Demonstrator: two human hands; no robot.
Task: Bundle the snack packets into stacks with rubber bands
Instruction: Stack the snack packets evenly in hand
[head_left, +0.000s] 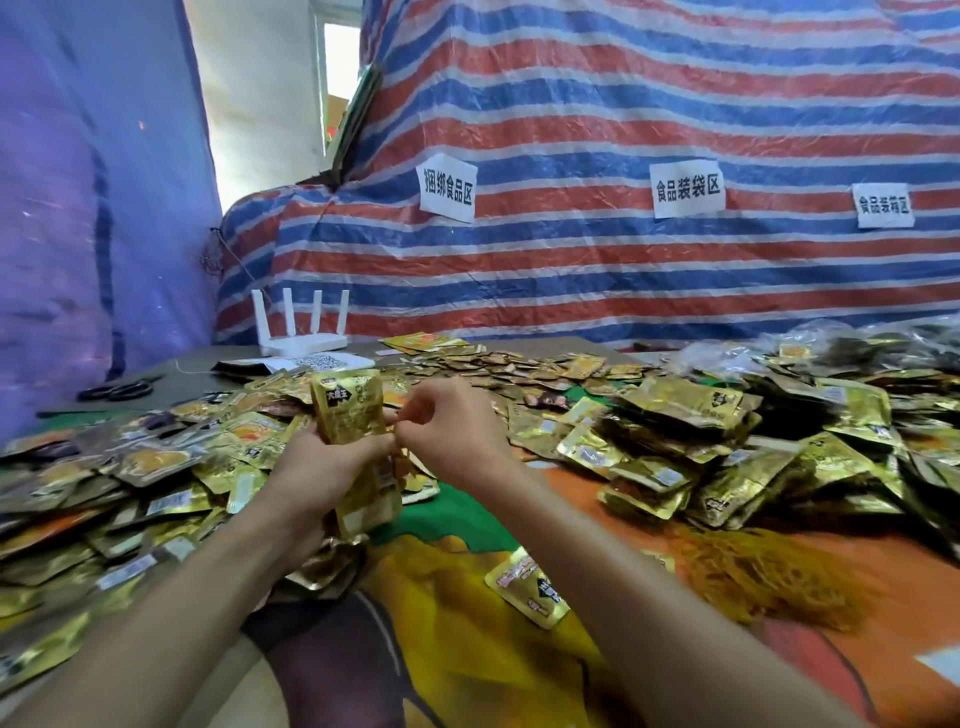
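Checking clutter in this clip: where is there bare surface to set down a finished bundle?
Bare cloth shows nearest the camera, around a lone packet; more lies beside the rubber bands. Grey tabletop is bare between scissors and router. The left heap and right heap of packets are crowded.

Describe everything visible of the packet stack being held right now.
The stack of snack packets is a bundle of glossy gold foil pouches, the front one black-labelled. It stands upright over loose packets. The left hand grips its middle, and the right hand pinches its right edge. Any rubber band is too small to see.
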